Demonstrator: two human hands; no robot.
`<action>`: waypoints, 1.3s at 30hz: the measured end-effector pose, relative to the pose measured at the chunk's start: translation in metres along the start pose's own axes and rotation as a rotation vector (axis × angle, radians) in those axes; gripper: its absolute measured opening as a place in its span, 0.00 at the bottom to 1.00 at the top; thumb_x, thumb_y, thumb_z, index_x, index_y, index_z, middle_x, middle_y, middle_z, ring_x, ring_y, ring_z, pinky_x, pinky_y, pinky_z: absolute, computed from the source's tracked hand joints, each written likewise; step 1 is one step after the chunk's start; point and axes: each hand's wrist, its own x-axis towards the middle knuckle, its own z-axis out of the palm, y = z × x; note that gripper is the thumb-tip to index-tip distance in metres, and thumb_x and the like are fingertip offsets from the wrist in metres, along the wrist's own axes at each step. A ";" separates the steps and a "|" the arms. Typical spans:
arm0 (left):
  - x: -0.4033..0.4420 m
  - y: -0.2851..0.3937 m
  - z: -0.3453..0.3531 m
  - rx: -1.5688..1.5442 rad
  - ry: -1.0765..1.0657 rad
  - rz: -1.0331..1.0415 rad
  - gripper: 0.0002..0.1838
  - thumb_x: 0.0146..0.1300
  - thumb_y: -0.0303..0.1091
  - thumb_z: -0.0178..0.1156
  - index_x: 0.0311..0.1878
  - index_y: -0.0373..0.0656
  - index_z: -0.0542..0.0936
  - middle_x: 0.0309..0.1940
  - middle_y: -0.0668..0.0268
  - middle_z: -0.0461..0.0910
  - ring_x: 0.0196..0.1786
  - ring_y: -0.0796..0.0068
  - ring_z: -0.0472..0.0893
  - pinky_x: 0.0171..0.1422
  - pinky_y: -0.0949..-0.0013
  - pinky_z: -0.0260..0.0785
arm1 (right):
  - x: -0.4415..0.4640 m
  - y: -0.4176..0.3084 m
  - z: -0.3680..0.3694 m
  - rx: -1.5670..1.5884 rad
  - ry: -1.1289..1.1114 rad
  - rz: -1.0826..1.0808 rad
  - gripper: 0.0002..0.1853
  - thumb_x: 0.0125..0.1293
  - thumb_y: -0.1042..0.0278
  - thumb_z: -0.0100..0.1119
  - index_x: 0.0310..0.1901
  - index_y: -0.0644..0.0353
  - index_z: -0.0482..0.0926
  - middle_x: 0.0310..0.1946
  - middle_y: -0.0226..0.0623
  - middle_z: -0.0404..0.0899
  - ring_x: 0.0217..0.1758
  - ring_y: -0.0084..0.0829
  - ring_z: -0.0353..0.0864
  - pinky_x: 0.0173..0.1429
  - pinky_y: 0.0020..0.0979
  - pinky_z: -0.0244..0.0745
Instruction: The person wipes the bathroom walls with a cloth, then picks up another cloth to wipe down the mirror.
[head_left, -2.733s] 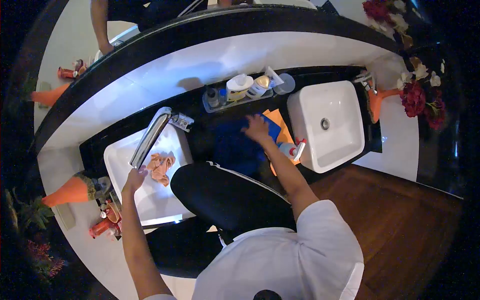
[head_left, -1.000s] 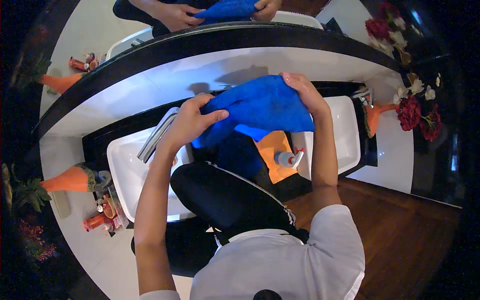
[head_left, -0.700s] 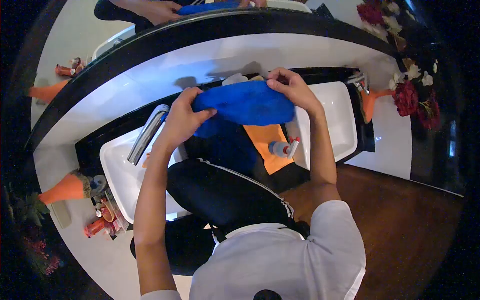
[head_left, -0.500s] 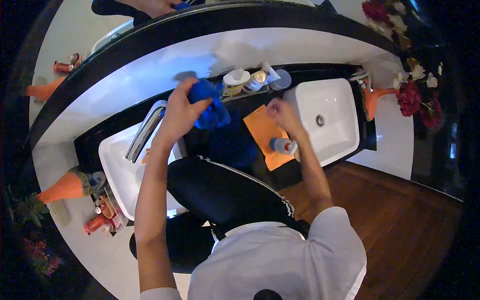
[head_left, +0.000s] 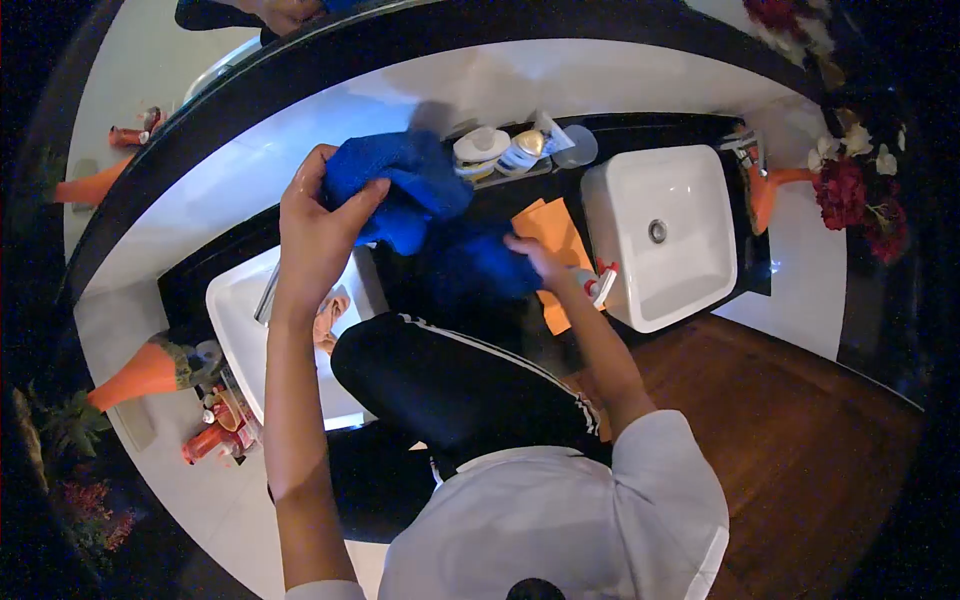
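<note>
A bunched blue cloth (head_left: pixel 390 185) is gripped between the thumb and fingers of my left hand (head_left: pixel 322 215), raised over the dark counter between two sinks. My right hand (head_left: pixel 543 262) is lower and to the right, its fingers pointing left and looking apart. Beside those fingers is a darker blue patch on the glossy counter; whether it is cloth or reflection is unclear. An orange folded cloth (head_left: pixel 550 225) lies under and behind my right hand. Near my right forearm, a bottle with a red and white top (head_left: pixel 603 285) rests by the orange cloth, partly hidden.
White basins stand at the left (head_left: pixel 240 320) and right (head_left: pixel 685 270). A crumpled peach-coloured item (head_left: pixel 328 322) lies in the left one. Several toiletries (head_left: pixel 520 152) line the back wall. Orange vases (head_left: pixel 135 375) (head_left: pixel 765 200) with flowers flank the counter, and a mirror runs above.
The blue cloth has moved slightly left and closer, opening out a little in my left hand. My right hand has come down and left from above the orange cloth.
</note>
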 end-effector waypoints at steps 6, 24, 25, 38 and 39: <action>0.003 -0.007 0.019 -0.048 -0.038 0.045 0.10 0.54 0.29 0.64 0.38 0.40 0.74 0.28 0.71 0.76 0.31 0.84 0.74 0.36 0.78 0.67 | -0.088 -0.061 0.016 0.320 0.031 -0.392 0.27 0.68 0.47 0.45 0.53 0.66 0.70 0.49 0.43 0.76 0.50 0.36 0.77 0.58 0.36 0.71; -0.010 -0.057 0.085 0.086 -0.346 0.151 0.23 0.47 0.34 0.68 0.46 0.35 0.74 0.41 0.61 0.77 0.45 0.73 0.75 0.53 0.68 0.68 | -0.216 -0.164 0.035 -0.263 0.329 -0.905 0.23 0.60 0.48 0.56 0.44 0.63 0.75 0.39 0.38 0.80 0.40 0.29 0.78 0.47 0.30 0.72; -0.013 -0.053 0.091 0.167 -0.497 0.103 0.27 0.47 0.38 0.69 0.49 0.34 0.73 0.44 0.59 0.76 0.48 0.70 0.74 0.56 0.68 0.66 | -0.225 -0.175 0.034 -0.285 0.193 -1.002 0.23 0.60 0.51 0.56 0.46 0.64 0.74 0.42 0.40 0.79 0.43 0.31 0.78 0.50 0.31 0.71; -0.042 -0.035 0.121 -1.263 -0.927 -0.688 0.46 0.53 0.75 0.40 0.66 0.49 0.60 0.65 0.64 0.63 0.66 0.58 0.62 0.69 0.47 0.50 | -0.204 -0.212 0.142 -0.336 0.012 -1.319 0.35 0.58 0.44 0.53 0.55 0.69 0.70 0.51 0.46 0.75 0.54 0.41 0.74 0.62 0.38 0.65; -0.041 -0.026 0.112 -1.320 -0.771 -0.627 0.40 0.58 0.67 0.44 0.66 0.48 0.61 0.65 0.63 0.63 0.67 0.61 0.62 0.70 0.51 0.50 | -0.202 -0.207 0.149 -0.205 -0.255 -1.298 0.35 0.59 0.42 0.50 0.56 0.69 0.70 0.52 0.46 0.74 0.54 0.40 0.74 0.61 0.38 0.65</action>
